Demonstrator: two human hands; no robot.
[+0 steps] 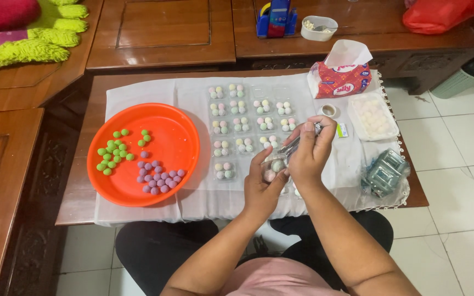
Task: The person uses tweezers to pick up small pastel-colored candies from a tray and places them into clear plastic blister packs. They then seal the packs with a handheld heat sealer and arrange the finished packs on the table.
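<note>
My left hand (261, 183) holds a small clear plastic pack (275, 168) with pastel balls inside. Just above it, my right hand (309, 149) grips a silver stapler (297, 142) pressed at the pack's edge. Both hands hover over the white cloth (193, 194) at the table's front. In front of them lie rows of small clear packs (246, 124), each with pink, white and green balls. An orange round tray (144, 153) at the left carries a cluster of green balls (114, 152) and a cluster of purple balls (158, 176).
A red tissue pack (340, 77) stands at the back right, with a white tray of pale balls (373, 116) beside it. A small round cup (328, 110) and a crumpled clear bag (384, 172) lie on the right. Wooden furniture surrounds the table.
</note>
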